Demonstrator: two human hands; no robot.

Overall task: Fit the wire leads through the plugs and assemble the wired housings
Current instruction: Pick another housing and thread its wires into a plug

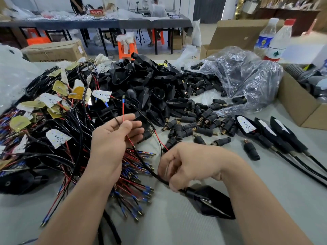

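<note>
My left hand point(115, 138) pinches the red lead point(123, 110) between thumb and fingers, its tip pointing up. My right hand point(191, 165) curls round the black cable point(153, 173) just beside the housing point(212, 204) lying on the table point(265, 183), with loose plugs point(194, 124) scattered beyond

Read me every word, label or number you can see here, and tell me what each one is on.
Red sign on the far table: white Chinese characters, perhaps "不合格", blurred.
Blue bottle label: too blurred to read.
Red-capped bottle's label: green logo, text unreadable.
Cardboard box: print too small to read.
</note>
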